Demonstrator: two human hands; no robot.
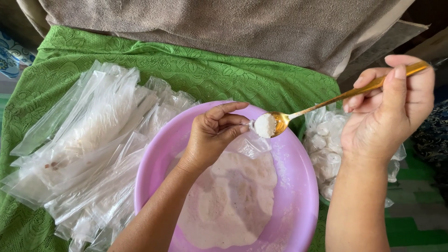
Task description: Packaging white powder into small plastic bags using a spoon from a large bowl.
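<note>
Centre of the frame, we see the left hand (212, 133) hovering over the purple basin (298, 186), its fingertips pinched together on the mouth of a small clear plastic bag (249, 140), which hangs down toward the white powdery mix (233, 196) pooled in the basin's bottom. That pinch seems to keep the opening up and facing the spoon. From the right of the frame, the right hand (389, 109) has its fingers and thumb clamped on the handle of a gold spoon (326, 102), held nearly level so the white heap in its bowl stays put, right at the bag's mouth. At left we have a loose pile of empty clear bags (84, 144) on the green lace cloth (186, 70). Right of the basin, small filled packets (326, 149) sit heaped together, within easy reach.
</note>
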